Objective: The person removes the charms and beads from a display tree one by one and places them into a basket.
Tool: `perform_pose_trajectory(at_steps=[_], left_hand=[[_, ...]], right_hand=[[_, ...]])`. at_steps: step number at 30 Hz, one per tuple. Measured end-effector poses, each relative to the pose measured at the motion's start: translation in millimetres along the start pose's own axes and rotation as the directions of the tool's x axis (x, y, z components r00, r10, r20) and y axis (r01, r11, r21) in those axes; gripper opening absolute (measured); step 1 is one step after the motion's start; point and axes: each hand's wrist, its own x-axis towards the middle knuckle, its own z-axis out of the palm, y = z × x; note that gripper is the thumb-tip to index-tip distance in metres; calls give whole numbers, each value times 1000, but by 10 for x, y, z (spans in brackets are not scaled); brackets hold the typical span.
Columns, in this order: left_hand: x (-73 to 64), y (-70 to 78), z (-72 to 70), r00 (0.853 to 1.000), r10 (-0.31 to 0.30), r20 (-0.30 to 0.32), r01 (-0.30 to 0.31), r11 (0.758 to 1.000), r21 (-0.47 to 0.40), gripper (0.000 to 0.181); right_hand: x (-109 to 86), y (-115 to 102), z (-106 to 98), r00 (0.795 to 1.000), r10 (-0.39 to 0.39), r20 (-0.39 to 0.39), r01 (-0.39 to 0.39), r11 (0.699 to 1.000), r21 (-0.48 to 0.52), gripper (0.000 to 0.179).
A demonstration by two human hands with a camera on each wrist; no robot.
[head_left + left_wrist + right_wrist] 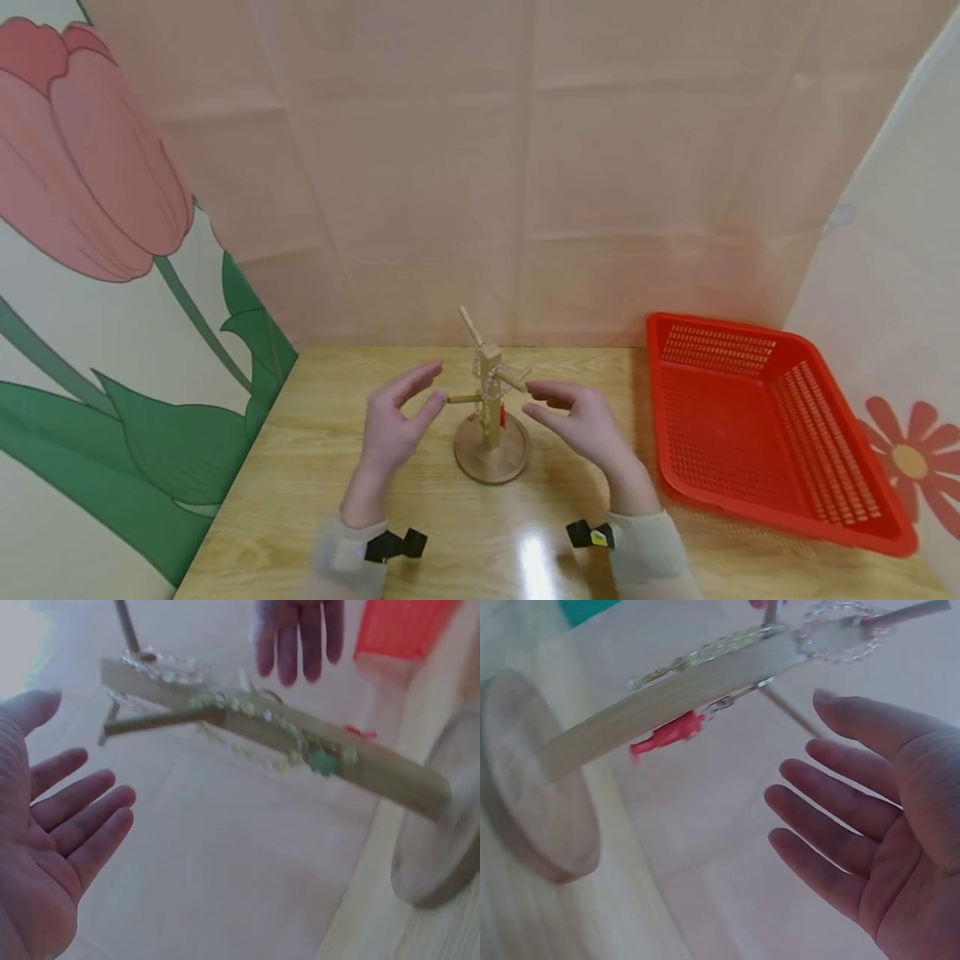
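A wooden jewelry stand with a round base and several pegs stands upright on the table between my hands. Beaded bracelets hang on it: a clear-pink one near the top and a yellow-green one with a green charm lower down. A red pendant hangs from a metal clasp at another peg. My left hand is beside the stand's left peg, fingers extended, holding nothing. On the other side, my right hand is near the right peg with relaxed fingers, also holding nothing; contact with the peg is unclear.
A red plastic basket with perforated walls sits at the right of the wooden table. Behind the table hangs a pinkish cloth. Panels with printed flowers stand at the left and right sides.
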Motion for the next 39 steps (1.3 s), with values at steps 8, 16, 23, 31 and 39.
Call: perform_pose_trajectory(at_steps=[8, 16, 23, 31, 39], left_hand=[[30, 143, 113, 1000, -7, -1, 7, 1000, -13, 31], [10, 127, 85, 994, -100, 38, 101, 995, -6, 24], [-3, 124, 87, 989, -135, 67, 136, 991, -11, 18], [-13, 112, 115, 990, -123, 65, 123, 992, 6, 16], [-9, 111, 113, 989, -143, 46, 143, 990, 4, 11]], right_hand=[[-4, -109, 16, 1000, 10, -27, -9, 999, 36, 31], [-9, -65, 180, 996, -24, -81, 30, 997, 78, 23], [2, -33, 315, 994, -23, -103, 32, 996, 85, 17], [10, 4, 392, 990, -43, -136, 52, 996, 67, 15], [35, 11, 443, 986, -74, -151, 84, 995, 59, 13]])
